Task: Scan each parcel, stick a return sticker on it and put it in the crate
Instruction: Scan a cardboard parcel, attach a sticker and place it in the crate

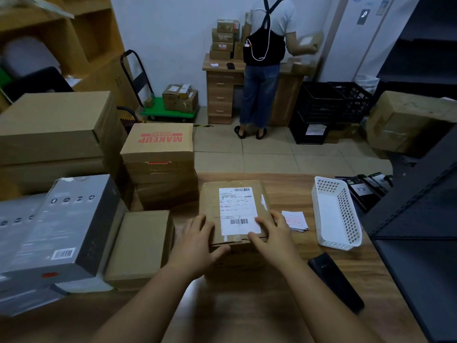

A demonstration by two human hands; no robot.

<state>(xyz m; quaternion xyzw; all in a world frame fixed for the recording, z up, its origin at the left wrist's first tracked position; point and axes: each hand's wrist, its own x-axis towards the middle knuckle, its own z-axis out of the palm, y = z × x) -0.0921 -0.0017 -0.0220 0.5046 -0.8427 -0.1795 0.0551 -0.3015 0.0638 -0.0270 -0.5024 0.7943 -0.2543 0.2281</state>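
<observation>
A person stood at a wooden table, seen from their own head looking down at both forearms. In the middle of the table, straight ahead of them, sat a brown cardboard parcel, lying flat with a white shipping label facing up and barcodes at the label's top and bottom.

The left hand held the parcel's near left corner, fingers spread over the top and thumb hooked along the front edge. The right hand gripped the near right corner, fingers laid over the label's lower corner and thumb pressing the front edge. Both were grasping the box, not resting loose.

The box looked stiff and square-edged, its taped seams a little crumpled but holding. Its weight could not be judged from the view. Cardboard gives a dry, sure grip, so taking it by two opposite sides or corners, as here, seemed sound, with the barcode kept uncovered for scanning.

Just right of the parcel lay a small stack of return stickers with red print, and beyond them a white perforated plastic basket. A dark handheld device, possibly the scanner, lay near the right forearm. Other boxes crowded the left side. Black crates stood on the floor across the room, near a second person working at a desk.
</observation>
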